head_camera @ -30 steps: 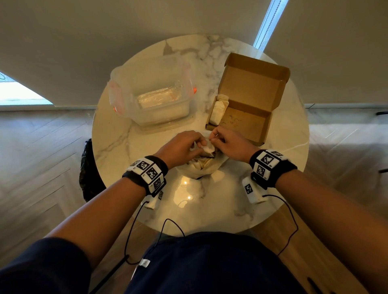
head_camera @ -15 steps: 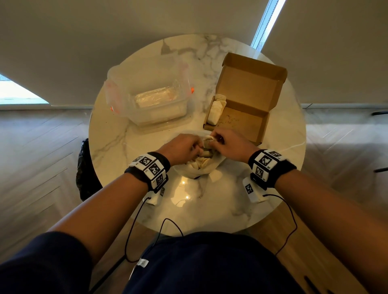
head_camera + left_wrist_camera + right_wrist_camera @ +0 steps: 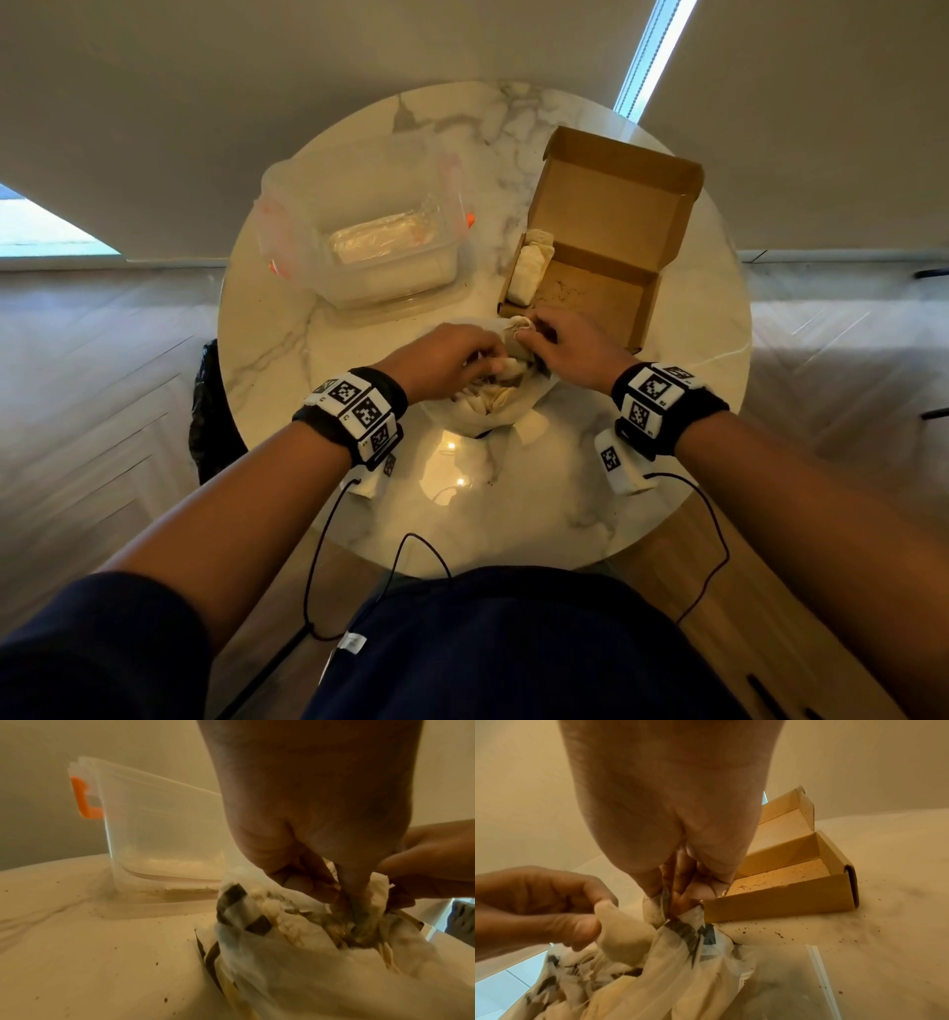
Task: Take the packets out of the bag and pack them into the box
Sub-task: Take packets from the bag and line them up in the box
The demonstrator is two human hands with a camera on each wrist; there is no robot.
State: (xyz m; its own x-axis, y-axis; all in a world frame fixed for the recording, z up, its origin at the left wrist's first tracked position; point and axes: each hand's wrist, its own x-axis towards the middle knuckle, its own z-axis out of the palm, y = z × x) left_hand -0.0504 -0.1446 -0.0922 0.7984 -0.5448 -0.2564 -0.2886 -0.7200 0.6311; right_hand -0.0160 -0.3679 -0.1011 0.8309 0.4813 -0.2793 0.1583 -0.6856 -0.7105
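Observation:
A thin white bag (image 3: pixel 488 411) with dark print lies on the marble table, its mouth facing the open cardboard box (image 3: pixel 648 308). It is full of small cream packets. My left hand (image 3: pixel 493 362) reaches into the mouth and pinches one packet (image 3: pixel 621 927) between thumb and fingers. My right hand (image 3: pixel 526 331) pinches another packet (image 3: pixel 654 912) at the bag's rim, just before the box's near left corner. Two or three packets (image 3: pixel 529 262) lie at the left end of the box (image 3: pixel 782 898). In the left wrist view my fingertips (image 3: pixel 354 898) are buried in the bag (image 3: pixel 282 963).
A clear plastic container (image 3: pixel 369 231) with orange clips stands at the back left, close to the bag (image 3: pixel 159 841). The round table (image 3: pixel 513 488) carries dark crumbs near the box. Its edge is near my body. Cables hang from both wrists.
Both hands have stayed at the bag's mouth, fingers working among the packets. The right hand's pinch has shifted slightly toward the box's near corner.

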